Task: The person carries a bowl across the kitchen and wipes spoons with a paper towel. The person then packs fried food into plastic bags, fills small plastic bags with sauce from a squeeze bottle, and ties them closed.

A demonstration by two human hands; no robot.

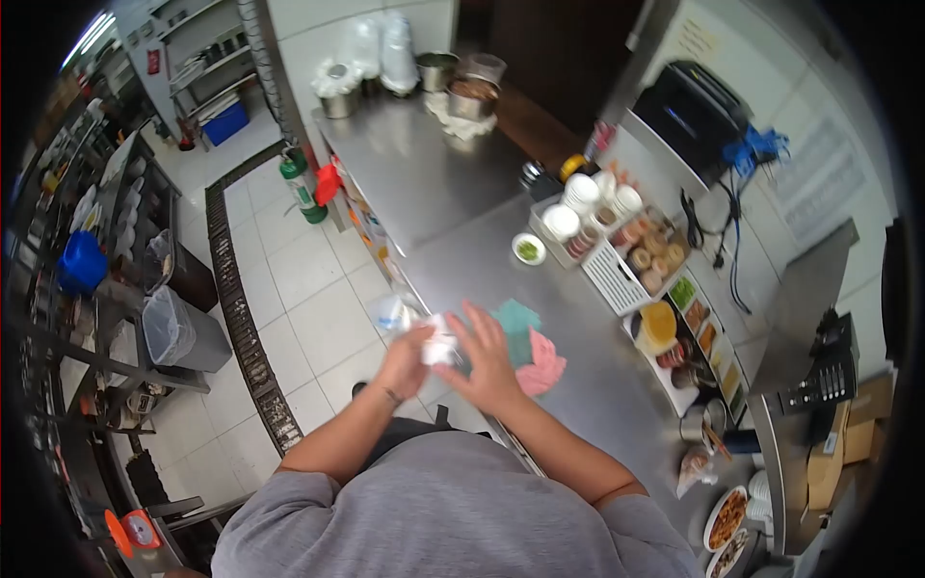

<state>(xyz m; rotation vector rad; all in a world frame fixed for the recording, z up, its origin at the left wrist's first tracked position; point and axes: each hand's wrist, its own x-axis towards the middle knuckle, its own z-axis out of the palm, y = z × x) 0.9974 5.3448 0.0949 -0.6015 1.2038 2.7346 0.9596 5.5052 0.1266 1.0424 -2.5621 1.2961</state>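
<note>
White item [440, 341] (blurred) in left hand [405, 366]

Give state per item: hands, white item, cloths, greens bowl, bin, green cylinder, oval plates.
Left hand: closed on white item
White item: held, details blurred
Right hand: fingers spread, contact unclear
Pink cloth: crumpled on counter
Teal cloth: rumpled on counter
Bowl: holds greens
Bin: bag-lined, open
Cylinder: upright
Oval plates: loaded with food

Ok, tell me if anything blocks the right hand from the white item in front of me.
Nothing visible does. The right hand is right beside the white item in the left hand; the pink cloth lies on the far side.
</note>
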